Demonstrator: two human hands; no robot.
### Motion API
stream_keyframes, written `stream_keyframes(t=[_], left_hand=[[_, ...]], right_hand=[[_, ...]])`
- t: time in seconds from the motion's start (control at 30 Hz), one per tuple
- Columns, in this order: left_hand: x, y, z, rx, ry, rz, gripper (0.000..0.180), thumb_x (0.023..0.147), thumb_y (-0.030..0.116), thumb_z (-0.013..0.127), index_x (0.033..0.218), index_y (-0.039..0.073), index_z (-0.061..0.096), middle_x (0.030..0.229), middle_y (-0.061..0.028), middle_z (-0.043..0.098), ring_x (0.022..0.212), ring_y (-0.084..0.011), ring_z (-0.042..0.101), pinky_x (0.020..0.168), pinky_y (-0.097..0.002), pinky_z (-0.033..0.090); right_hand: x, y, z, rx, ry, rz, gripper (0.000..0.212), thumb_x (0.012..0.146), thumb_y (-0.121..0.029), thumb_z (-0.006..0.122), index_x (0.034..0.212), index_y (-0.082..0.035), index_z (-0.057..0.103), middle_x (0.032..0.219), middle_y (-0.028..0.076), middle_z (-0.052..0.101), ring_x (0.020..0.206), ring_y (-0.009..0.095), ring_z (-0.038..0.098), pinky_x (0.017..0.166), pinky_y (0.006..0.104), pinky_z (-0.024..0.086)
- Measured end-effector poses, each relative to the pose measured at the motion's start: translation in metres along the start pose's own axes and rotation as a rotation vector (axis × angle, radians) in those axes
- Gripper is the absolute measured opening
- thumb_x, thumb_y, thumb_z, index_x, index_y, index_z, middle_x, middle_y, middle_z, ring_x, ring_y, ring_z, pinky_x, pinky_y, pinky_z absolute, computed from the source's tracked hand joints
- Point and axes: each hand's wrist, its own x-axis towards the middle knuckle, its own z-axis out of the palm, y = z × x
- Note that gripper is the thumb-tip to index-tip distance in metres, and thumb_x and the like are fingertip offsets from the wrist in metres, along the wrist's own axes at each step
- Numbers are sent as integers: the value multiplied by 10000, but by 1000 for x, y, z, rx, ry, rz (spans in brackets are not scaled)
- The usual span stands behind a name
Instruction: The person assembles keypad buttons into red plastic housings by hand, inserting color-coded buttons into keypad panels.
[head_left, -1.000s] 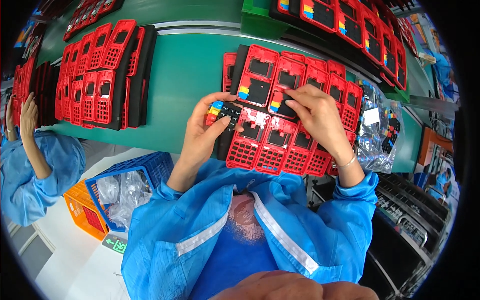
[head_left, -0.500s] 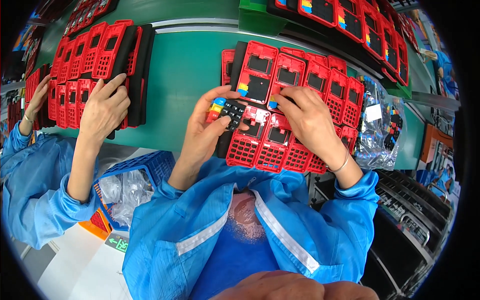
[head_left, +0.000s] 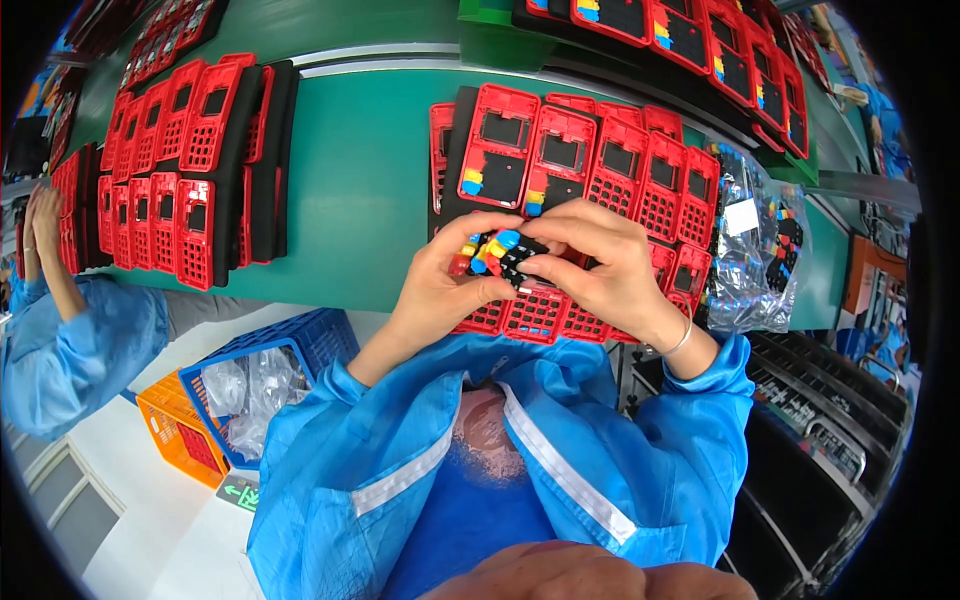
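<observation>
My left hand (head_left: pixel 435 285) is closed round a small stack of black rubber keypads (head_left: pixel 492 255) with red, yellow and blue keys. My right hand (head_left: pixel 610 265) pinches the stack's right side between thumb and fingers; how many pieces it grips is hidden. Both hands hover over a tray of red handset shells (head_left: pixel 640 160) with dark screen windows. At the tray's upper left, one red shell (head_left: pixel 505 120) has a keypad lying in it. The shell beside it (head_left: pixel 562 140) also shows yellow and blue keys, its lower part partly covered by my fingers.
A clear plastic bag of keypads (head_left: pixel 755 240) lies right of the tray. More red shells (head_left: pixel 165 120) stand in trays at the left, near a co-worker's sleeve (head_left: pixel 90 340). Beyond is a raised row of shells (head_left: pixel 700 40). A blue crate (head_left: pixel 330 335) stands below.
My right hand has left the second shell and come back to the keypads in my left hand, which has shifted slightly right. The co-worker's hands have drawn back to the far left.
</observation>
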Motion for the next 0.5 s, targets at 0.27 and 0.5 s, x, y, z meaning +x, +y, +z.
stream_keyframes(t=[0.27,0.5], left_hand=[[1,-13,12,-317,-54,-96,362,908,128,814,1222,30,663,1310,-114,654,1241,-215,612,1077,-357,482],[2,-13,26,36,39,150,321,809,57,892,1000,41,633,1195,-116,678,1084,-175,658,930,-310,529]], right_hand=[[-37,-1,-3,-185,180,-80,268,818,-45,839,1082,-23,798,981,116,719,810,223,726,663,319,587],[-56,1,32,-261,424,-207,336,775,-13,848,1103,1,773,987,114,699,828,252,684,698,349,557]])
